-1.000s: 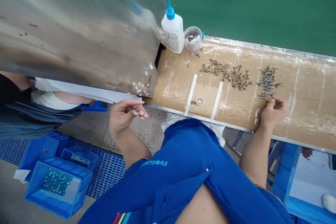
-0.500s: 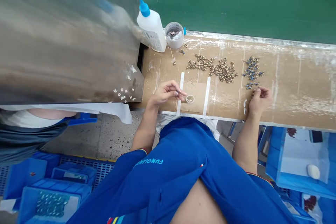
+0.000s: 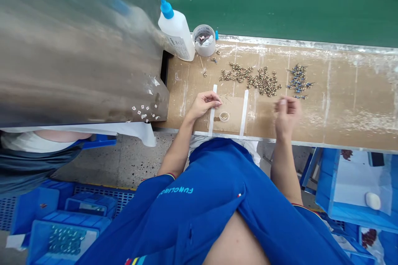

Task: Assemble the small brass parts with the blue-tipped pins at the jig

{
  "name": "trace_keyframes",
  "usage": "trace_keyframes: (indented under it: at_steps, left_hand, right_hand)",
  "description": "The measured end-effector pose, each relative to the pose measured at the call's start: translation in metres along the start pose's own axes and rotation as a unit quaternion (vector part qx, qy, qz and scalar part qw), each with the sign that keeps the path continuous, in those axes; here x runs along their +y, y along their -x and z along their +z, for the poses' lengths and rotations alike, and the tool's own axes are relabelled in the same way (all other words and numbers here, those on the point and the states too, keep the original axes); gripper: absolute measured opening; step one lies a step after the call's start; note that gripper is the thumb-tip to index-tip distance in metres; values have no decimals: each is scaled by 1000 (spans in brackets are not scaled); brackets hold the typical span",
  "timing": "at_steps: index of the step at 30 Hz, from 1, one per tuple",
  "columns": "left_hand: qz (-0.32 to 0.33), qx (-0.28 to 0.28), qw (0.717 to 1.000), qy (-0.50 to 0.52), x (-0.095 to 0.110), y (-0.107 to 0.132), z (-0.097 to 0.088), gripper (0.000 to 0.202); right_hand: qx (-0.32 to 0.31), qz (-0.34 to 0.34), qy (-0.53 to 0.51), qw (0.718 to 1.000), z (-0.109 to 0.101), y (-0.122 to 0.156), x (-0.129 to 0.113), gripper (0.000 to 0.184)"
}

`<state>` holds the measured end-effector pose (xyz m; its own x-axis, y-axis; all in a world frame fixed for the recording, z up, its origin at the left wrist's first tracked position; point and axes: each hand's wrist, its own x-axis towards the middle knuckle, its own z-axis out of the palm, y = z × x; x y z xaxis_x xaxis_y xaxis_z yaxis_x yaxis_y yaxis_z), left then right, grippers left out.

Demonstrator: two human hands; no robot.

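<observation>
Left hand (image 3: pixel 203 105): fingers pinched together just left of the small ring (image 3: pixel 224 116), cannot tell if anything is held | right hand (image 3: pixel 286 114): raised, half open, right of the ring, nothing seen in it | brass bits (image 3: pixel 250 78): scattered on the worktop (image 3: pixel 348 103) beyond the ring | blue pins (image 3: pixel 298 78): beyond and right of the ring | glue bottle (image 3: pixel 175 29): upright, beyond and left of the ring

The person wears a short-sleeved bright blue shirt (image 3: pixel 202 227) with pale blue lettering (image 3: pixel 175 191) on the left sleeve, striped trim at the cuffs (image 3: pixel 165 176), a small tricolour tag (image 3: pixel 239 195), and a white undershirt (image 3: pixel 224 144) beneath.
</observation>
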<state>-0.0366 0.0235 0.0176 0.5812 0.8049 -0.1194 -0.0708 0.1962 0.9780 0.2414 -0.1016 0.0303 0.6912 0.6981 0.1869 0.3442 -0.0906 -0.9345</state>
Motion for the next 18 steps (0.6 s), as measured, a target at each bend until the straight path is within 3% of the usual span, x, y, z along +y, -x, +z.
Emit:
trace_keyframes:
  at_steps: [3, 5, 10, 18]
  left_hand:
    - [-12, -4, 1000, 4, -7, -4, 8, 44]
    - [-15, -9, 1000, 0, -10, -5, 12, 44]
    - [-11, 0, 999, -38, -15, -6, 18, 37]
    - [28, 16, 998, -56, -19, -5, 18, 36]
  right_hand:
    - [-263, 23, -57, 963, 30, 29, -10, 38]
    - [-347, 42, -73, 934, 45, 41, -11, 43]
    - [-385, 29, -60, 920, 64, 48, -15, 39]
    - [-411, -96, -37, 906, 69, 48, -23, 23]
